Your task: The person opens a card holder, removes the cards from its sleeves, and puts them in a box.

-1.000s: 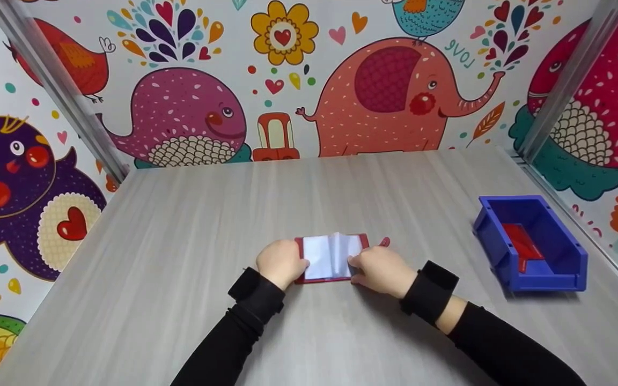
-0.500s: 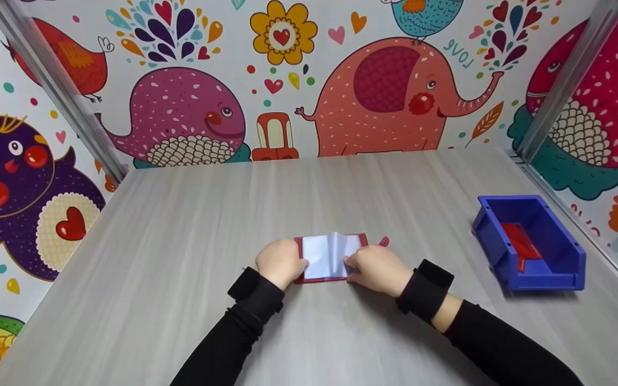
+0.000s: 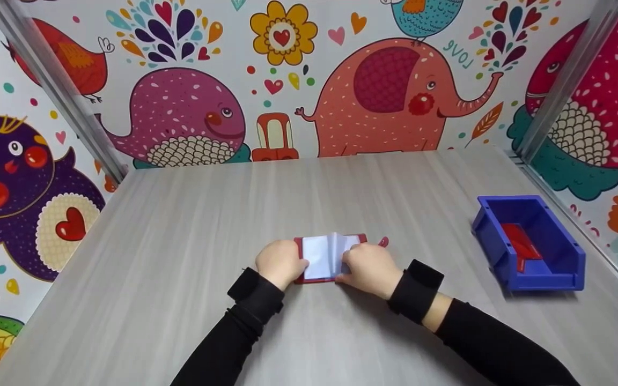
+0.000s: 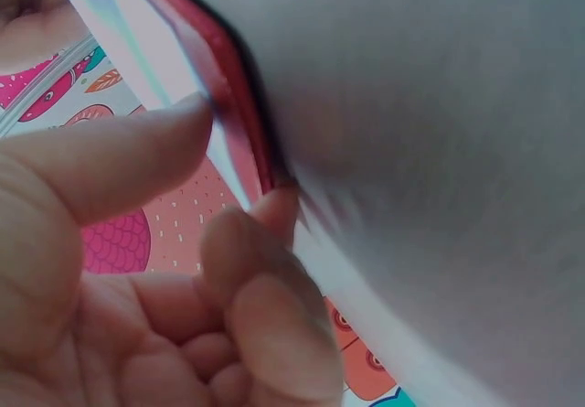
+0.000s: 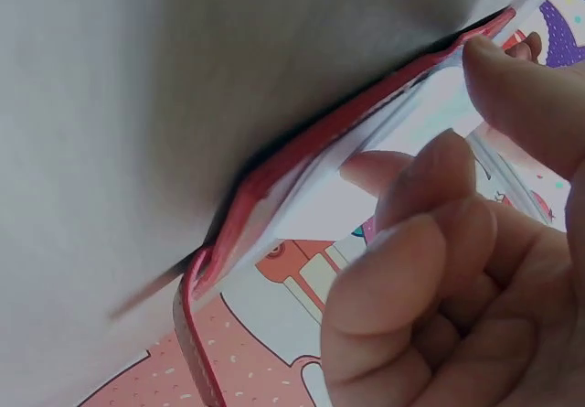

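A small red booklet point(image 3: 313, 258) lies spread open on the table, its pale glossy leaves facing up and one leaf standing raised near the middle. At its left edge my left hand point(image 3: 281, 261) grips the red cover, thumb on top and fingers below, as the left wrist view shows. My right hand point(image 3: 373, 268) is over the right half, fingers curled around the raised leaf point(image 5: 320, 197). A red strap point(image 5: 196, 348) sticks out from the right end of the cover. Part of the right half is hidden behind the right hand.
A blue bin point(image 3: 550, 282) stands at the right side of the table, with a flat red item point(image 3: 522, 241) inside. Walls printed with cartoon animals border the back and sides of the table point(image 3: 207, 214).
My right hand has slid a little to the left across the booklet's right half, towards the raised leaf. The left hand and the booklet have hardly moved.
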`<state>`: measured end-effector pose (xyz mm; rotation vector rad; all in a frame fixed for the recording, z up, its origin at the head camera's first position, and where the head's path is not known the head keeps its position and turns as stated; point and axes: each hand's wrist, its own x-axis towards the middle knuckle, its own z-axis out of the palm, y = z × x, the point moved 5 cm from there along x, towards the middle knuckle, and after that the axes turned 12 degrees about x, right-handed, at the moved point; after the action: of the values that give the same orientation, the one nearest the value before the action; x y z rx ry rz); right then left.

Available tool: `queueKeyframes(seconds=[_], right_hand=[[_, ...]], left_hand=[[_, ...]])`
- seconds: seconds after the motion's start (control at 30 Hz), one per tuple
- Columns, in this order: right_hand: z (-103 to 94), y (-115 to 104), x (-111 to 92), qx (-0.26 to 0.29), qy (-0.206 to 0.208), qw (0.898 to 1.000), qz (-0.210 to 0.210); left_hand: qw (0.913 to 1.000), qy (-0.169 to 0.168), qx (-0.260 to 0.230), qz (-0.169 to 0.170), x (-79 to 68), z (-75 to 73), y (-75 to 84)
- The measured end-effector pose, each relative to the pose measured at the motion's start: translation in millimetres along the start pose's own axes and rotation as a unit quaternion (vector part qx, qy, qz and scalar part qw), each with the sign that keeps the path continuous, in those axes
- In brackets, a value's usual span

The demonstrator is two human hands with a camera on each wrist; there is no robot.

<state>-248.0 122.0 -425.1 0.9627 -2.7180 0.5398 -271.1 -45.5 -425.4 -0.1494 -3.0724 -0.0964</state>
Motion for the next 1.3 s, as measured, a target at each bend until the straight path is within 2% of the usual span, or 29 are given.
queueKeyframes(seconds=[0.27, 0.43, 0.67, 0.77, 0.97, 1.1, 1.3], right_hand=[[-2.1, 2.9, -2.8, 0.011, 0.016, 1.0, -0.004], [-7.8, 7.0, -7.3, 0.009, 0.051, 0.999, -0.01], [-14.2, 14.7, -10.9, 0.008, 0.057, 0.996, 0.062], [-13.6, 15.0, -9.7, 0.019, 0.047, 0.996, 0.072], [-8.4, 7.6, -5.1, 0.062, 0.012, 0.998, 0.026], [-6.1, 1.6, -3.0, 0.064, -0.006, 0.998, -0.008], [-4.8, -4.5, -2.5, 0.074, -0.015, 0.996, -0.037]], left_hand=[[1.0, 0.003, -0.006, -0.002, 0.0, 0.2, -0.4], [0.9999, 0.006, -0.008, -0.005, 0.3, 1.2, -0.4], [0.9999, 0.013, -0.007, 0.0, 0.1, 1.0, 0.6], [0.9999, 0.012, -0.007, 0.0, 0.3, 1.1, 0.5], [1.0, 0.003, -0.007, 0.0, 1.2, 1.1, 0.5], [1.0, 0.002, -0.006, 0.005, 2.0, 1.8, -0.1], [0.9998, -0.001, -0.017, 0.012, 3.4, 2.1, -2.7]])
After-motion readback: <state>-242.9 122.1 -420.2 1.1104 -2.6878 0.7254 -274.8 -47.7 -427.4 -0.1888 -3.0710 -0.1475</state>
